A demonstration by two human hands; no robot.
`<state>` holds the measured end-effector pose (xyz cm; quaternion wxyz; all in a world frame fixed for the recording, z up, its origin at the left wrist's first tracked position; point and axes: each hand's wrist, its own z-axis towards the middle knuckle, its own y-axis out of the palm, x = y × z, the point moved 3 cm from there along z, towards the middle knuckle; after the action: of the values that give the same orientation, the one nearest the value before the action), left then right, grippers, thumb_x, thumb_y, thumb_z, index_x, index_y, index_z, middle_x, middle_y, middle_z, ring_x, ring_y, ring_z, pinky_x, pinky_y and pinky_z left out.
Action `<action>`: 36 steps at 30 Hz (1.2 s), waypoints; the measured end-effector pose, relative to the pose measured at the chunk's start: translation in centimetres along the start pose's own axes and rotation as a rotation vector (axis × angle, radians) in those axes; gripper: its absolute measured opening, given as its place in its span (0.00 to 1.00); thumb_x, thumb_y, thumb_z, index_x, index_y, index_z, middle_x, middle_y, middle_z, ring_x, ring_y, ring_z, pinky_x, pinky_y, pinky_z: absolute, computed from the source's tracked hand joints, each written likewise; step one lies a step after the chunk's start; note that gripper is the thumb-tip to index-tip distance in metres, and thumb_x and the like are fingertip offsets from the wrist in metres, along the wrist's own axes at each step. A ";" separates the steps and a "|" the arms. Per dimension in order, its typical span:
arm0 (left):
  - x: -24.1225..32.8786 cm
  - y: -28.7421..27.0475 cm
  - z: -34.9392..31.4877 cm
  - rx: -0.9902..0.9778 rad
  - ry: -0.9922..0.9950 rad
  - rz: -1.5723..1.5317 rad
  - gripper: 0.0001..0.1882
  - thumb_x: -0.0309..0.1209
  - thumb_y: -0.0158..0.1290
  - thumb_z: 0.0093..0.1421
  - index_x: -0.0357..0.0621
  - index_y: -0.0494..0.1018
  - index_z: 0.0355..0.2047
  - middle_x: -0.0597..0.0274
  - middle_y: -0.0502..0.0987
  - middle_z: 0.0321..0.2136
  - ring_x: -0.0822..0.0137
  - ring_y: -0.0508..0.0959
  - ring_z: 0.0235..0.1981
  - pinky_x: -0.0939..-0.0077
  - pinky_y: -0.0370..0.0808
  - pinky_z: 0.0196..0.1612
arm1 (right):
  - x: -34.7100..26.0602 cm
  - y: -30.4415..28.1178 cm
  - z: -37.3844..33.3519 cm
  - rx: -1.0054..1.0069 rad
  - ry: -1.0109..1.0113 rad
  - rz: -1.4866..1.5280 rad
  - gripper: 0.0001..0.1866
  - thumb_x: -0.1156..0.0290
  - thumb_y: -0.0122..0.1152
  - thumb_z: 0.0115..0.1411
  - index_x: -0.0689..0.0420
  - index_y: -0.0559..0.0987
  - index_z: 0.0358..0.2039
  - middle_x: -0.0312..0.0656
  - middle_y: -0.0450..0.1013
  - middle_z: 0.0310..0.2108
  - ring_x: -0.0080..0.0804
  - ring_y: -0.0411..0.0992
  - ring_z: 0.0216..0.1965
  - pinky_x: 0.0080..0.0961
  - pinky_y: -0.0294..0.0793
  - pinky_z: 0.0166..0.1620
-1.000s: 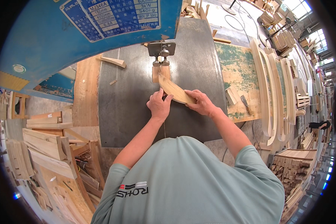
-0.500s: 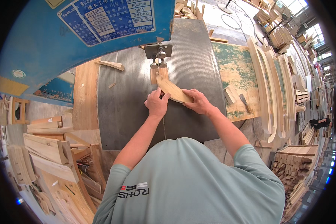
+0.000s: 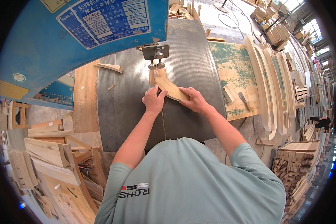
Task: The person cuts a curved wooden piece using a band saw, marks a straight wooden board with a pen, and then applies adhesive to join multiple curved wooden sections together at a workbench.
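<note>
Pale wood with a visible grain makes up the curved wooden piece (image 3: pixel 169 89), which lies at the upper centre of the frame on the grey metal bench (image 3: pixel 119 123), its far end narrowing toward a light wooden insert (image 3: pixel 152 77) just below the metal guide bracket (image 3: pixel 155 52) with its round knobs. Both hands are on the piece, a little apart from each other. The left hand (image 3: pixel 153 100) has its fingertips at the near left edge; whether it grips there or only presses, I cannot tell. The right hand (image 3: pixel 193 100) is clamped on the near right end, fingers over the top.

Blue machine casing (image 3: pixel 37 44) fills the upper left of the frame and bears a printed plate (image 3: pixel 105 21). Below it, a curved offcut (image 3: pixel 109 68) and a small scrap (image 3: pixel 111 87) lie on the left part of the bench. Right of centre, a worn green board (image 3: pixel 231 56) carries a wood block (image 3: pixel 229 93) and a flat-ended tool (image 3: pixel 245 101), with long curved timbers (image 3: pixel 264 86) beside them. Stacked wood strips (image 3: pixel 295 162) sit at the lower right, thick planks (image 3: pixel 46 152) at the lower left, and another person (image 3: pixel 322 122) shows near the right edge
</note>
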<state>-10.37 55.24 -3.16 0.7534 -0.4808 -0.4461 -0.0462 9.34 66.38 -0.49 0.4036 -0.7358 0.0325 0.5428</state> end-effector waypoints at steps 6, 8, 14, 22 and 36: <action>-0.6 -0.2 1.3 -0.108 -0.040 -0.019 0.23 0.47 0.63 0.57 0.41 0.79 0.42 0.58 0.82 0.36 0.53 0.81 0.42 0.52 0.73 0.44 | 0.5 0.8 0.4 0.045 -0.010 0.007 0.36 0.68 0.73 0.54 0.54 0.74 0.64 0.50 0.72 0.48 0.44 0.74 0.48 0.34 0.76 0.53; -1.1 -0.1 1.7 -0.129 -0.059 -0.029 0.24 0.49 0.63 0.56 0.43 0.79 0.43 0.60 0.82 0.37 0.53 0.80 0.44 0.50 0.72 0.45 | 0.0 1.1 0.5 0.057 0.010 -0.002 0.35 0.68 0.73 0.54 0.55 0.74 0.64 0.50 0.72 0.47 0.46 0.74 0.48 0.34 0.75 0.54; -0.1 -0.2 0.2 -0.102 -0.110 -0.006 0.26 0.47 0.64 0.56 0.43 0.79 0.49 0.62 0.81 0.35 0.54 0.79 0.42 0.51 0.71 0.44 | -0.9 0.7 -1.2 0.166 -0.144 -0.174 0.34 0.65 0.74 0.56 0.58 0.75 0.62 0.53 0.74 0.52 0.50 0.74 0.51 0.37 0.75 0.55; 1.0 1.4 -3.7 -0.015 -0.024 -0.084 0.31 0.40 0.66 0.55 0.38 0.74 0.57 0.61 0.81 0.39 0.55 0.79 0.44 0.55 0.73 0.47 | -0.9 0.8 -4.4 0.229 -0.080 -0.160 0.18 0.72 0.65 0.62 0.62 0.80 0.53 0.50 0.80 0.37 0.48 0.77 0.44 0.39 0.77 0.49; -1.5 1.2 -0.9 -0.089 0.030 -0.033 0.27 0.25 0.51 0.55 0.43 0.74 0.57 0.62 0.80 0.43 0.53 0.78 0.47 0.49 0.73 0.48 | -2.1 3.2 -3.8 0.344 -0.152 -0.157 0.18 0.74 0.66 0.60 0.61 0.80 0.51 0.49 0.79 0.32 0.48 0.75 0.38 0.39 0.76 0.45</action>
<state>-10.17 54.65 -5.17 0.7369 -0.5057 -0.4402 -0.0858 9.85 61.08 -0.22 0.5655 -0.6134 0.0368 0.5501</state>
